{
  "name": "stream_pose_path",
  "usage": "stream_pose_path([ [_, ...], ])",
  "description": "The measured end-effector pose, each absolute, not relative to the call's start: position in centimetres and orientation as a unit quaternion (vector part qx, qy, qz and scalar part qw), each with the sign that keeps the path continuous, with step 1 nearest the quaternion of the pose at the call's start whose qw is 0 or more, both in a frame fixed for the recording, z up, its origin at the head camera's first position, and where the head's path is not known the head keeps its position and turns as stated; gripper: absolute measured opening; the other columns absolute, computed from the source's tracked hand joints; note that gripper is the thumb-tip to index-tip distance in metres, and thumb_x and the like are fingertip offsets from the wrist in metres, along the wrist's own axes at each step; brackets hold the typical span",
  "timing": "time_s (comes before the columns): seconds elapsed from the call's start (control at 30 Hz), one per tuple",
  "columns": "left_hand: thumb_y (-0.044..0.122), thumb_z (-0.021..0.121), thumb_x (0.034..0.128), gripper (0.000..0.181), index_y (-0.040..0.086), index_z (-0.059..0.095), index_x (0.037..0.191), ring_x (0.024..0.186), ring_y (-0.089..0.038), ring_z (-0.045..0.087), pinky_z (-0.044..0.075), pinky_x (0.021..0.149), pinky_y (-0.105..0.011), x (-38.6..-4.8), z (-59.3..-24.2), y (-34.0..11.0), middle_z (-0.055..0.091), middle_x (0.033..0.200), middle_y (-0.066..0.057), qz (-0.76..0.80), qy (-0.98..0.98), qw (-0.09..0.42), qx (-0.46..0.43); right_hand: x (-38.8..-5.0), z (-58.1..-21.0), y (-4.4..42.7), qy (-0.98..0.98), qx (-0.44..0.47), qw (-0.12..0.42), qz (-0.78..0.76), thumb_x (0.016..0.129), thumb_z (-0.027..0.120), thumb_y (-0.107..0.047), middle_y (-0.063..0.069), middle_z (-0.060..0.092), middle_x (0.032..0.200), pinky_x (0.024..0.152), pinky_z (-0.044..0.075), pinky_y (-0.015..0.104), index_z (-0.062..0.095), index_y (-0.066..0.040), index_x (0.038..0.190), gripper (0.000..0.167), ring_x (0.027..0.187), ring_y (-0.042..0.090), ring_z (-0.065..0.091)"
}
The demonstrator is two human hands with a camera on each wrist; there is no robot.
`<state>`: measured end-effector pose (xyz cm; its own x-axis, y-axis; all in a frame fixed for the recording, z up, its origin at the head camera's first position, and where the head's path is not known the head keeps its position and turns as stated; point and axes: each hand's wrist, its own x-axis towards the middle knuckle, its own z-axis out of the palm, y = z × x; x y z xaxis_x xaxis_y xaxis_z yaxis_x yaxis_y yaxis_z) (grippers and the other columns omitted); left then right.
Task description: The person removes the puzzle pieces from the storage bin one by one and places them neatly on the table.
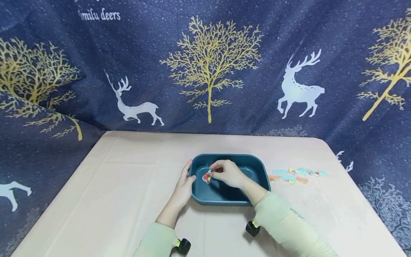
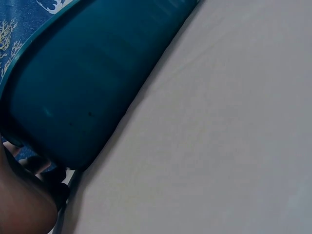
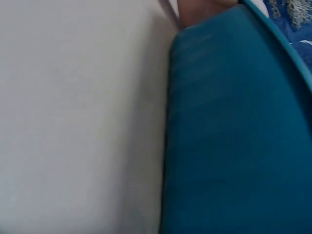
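Observation:
A dark teal rectangular basin (image 1: 221,202) stands on the table. My left hand (image 1: 183,187) grips its left end, with the thumb over the rim and the fingers along the outside. In the left wrist view, that hand (image 2: 24,200) is at the basin's corner, partly in shadow. Inside the basin, toward the left, my right hand (image 1: 229,174) pinches a small flat cutout (image 1: 206,177), red with some yellow and a white border. Its exact picture is too small to tell. The right wrist view shows mostly the basin's outer wall (image 3: 234,122); the right hand's fingers are hidden there.
Several flat colourful cutouts (image 1: 302,172), light blue, orange and red, lie on the table right of the basin. A pale cloth (image 1: 128,185) covers the table. Behind hangs a dark blue curtain (image 1: 224,125) with deer and trees. Black wrist cameras (image 1: 252,228) sit below both forearms.

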<state>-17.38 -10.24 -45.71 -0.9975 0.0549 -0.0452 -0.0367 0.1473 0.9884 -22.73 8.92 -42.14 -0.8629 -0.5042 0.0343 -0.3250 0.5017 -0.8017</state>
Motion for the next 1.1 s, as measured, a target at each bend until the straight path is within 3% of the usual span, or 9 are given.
stream_pose_path([
  [0.3, 0.015, 0.033, 0.0994, 0.057, 0.021, 0.015, 0.153, 0.146, -0.031, 0.013, 0.013, 0.116, -0.054, -17.4, -45.8, -10.4, 0.013, 0.160, -0.007, 0.649, 0.760, 0.033, 0.008, -22.5, -42.9, 8.3, 0.883, -0.273, 0.097, -0.369, 0.084, 0.069, -0.017, 0.006, 0.067, 0.106, 0.075, 0.053, 0.027, 0.066, -0.005, 0.112, 0.031, 0.091, 0.016, 0.062],
  [0.47, 0.014, 0.032, 0.0996, 0.057, 0.021, 0.013, 0.153, 0.146, -0.031, 0.012, 0.013, 0.117, -0.053, -17.5, -45.8, -10.4, 0.012, 0.160, -0.008, 0.654, 0.756, 0.037, 0.013, -22.6, -43.3, 8.3, 0.888, -0.296, 0.111, -0.335, 0.085, 0.070, -0.023, 0.008, 0.062, 0.120, 0.088, 0.051, 0.038, 0.062, -0.007, 0.122, 0.041, 0.105, 0.022, 0.059],
  [0.67, 0.013, 0.032, 0.0994, 0.057, 0.019, 0.013, 0.153, 0.146, -0.031, 0.014, 0.014, 0.116, -0.052, -17.5, -45.8, -10.2, 0.013, 0.159, -0.009, 0.657, 0.753, 0.037, 0.014, -22.7, -43.3, 8.2, 0.897, -0.313, 0.130, -0.285, 0.087, 0.067, -0.024, 0.011, 0.055, 0.134, 0.105, 0.041, 0.045, 0.055, -0.009, 0.132, 0.049, 0.126, 0.027, 0.048],
  [0.9, 0.012, 0.032, 0.0991, 0.057, 0.018, 0.014, 0.153, 0.146, -0.030, 0.014, 0.015, 0.117, -0.051, -17.6, -45.9, -10.2, 0.014, 0.159, -0.009, 0.660, 0.750, 0.033, 0.016, -22.3, -43.0, 8.0, 0.911, -0.315, 0.122, -0.238, 0.087, 0.067, -0.021, 0.008, 0.056, 0.127, 0.101, 0.045, 0.041, 0.058, -0.009, 0.130, 0.045, 0.118, 0.023, 0.054],
  [1.1, 0.013, 0.032, 0.0992, 0.057, 0.019, 0.014, 0.153, 0.146, -0.031, 0.014, 0.014, 0.117, -0.052, -17.5, -45.9, -10.2, 0.013, 0.159, -0.009, 0.658, 0.752, 0.034, 0.013, -21.8, -42.9, 7.8, 0.926, -0.301, 0.095, -0.206, 0.087, 0.068, -0.026, 0.002, 0.056, 0.115, 0.093, 0.049, 0.038, 0.069, -0.015, 0.112, 0.028, 0.105, 0.020, 0.058],
])
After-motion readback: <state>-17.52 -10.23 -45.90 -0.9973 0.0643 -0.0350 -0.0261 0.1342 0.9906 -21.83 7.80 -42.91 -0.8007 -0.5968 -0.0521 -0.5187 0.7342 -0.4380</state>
